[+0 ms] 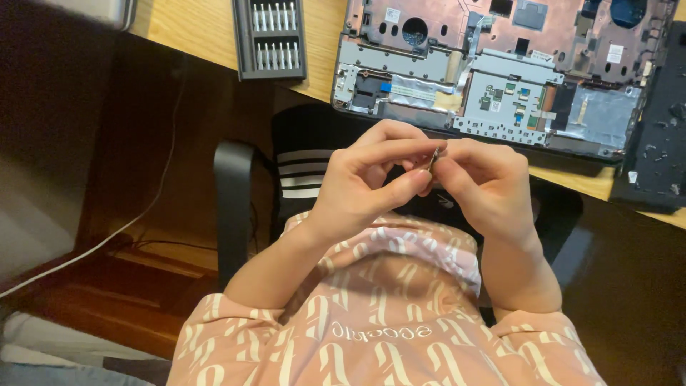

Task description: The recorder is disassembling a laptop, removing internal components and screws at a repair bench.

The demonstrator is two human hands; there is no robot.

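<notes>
Fingers [418, 161] of both hands are pinching together around a small, thin metal piece [434, 159], held in the air just near of the table edge [214, 32] and above the person's lap. The left hand [371, 182] is closing thumb and forefinger toward it from the left, while the right hand [486, 182] is gripping it from the right; what the piece is exactly I cannot tell, it is too small. Beyond the hands, an opened laptop chassis [500, 71] is lying on the table with its boards and ribbon cables bared. A tray of screwdriver bits [271, 36] is sitting to the far left of it, and a dark panel [654, 143] is resting at the right. Judging by this, the person is handling or fitting a tiny part between fingertips, work that is calling for a steady, delicate pinch so the piece doesn't slip into the lap.
</notes>
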